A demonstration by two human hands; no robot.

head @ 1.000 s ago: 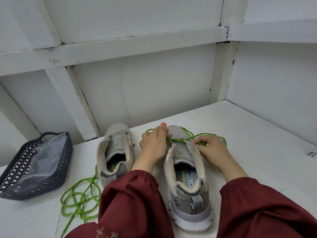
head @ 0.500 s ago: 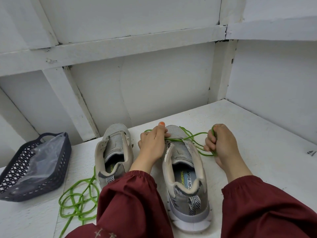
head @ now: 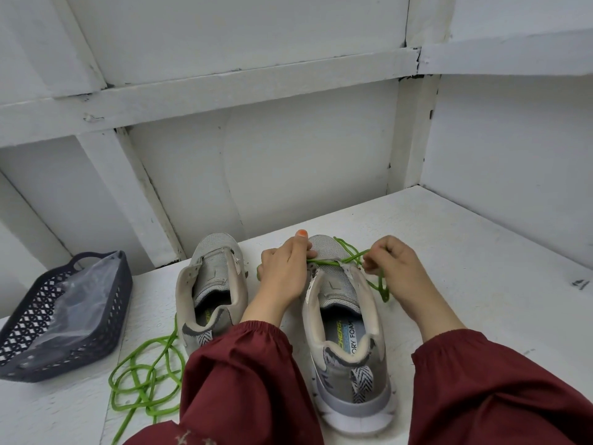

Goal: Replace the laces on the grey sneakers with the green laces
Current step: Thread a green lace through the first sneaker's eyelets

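Two grey sneakers stand side by side on the white table, heels toward me. The right sneaker (head: 348,342) has a green lace (head: 324,261) running across its front eyelets. My left hand (head: 284,268) grips the sneaker's left front edge, thumb on the toe and the lace passing under the fingers. My right hand (head: 393,268) pinches the lace's right end just beside the sneaker, and slack loops hang down to the table. The left sneaker (head: 211,284) has no lace. A second green lace (head: 141,383) lies coiled at its heel.
A dark plastic basket (head: 19,364) with a clear plastic bag inside sits at the table's left. White wooden walls with beams close the back and the right side. My dark red sleeves (head: 244,380) cover the near table edge.
My right hand pulled the lace out to the right, then came back close to the sneaker's right eyelets. The left hand stayed on the toe.
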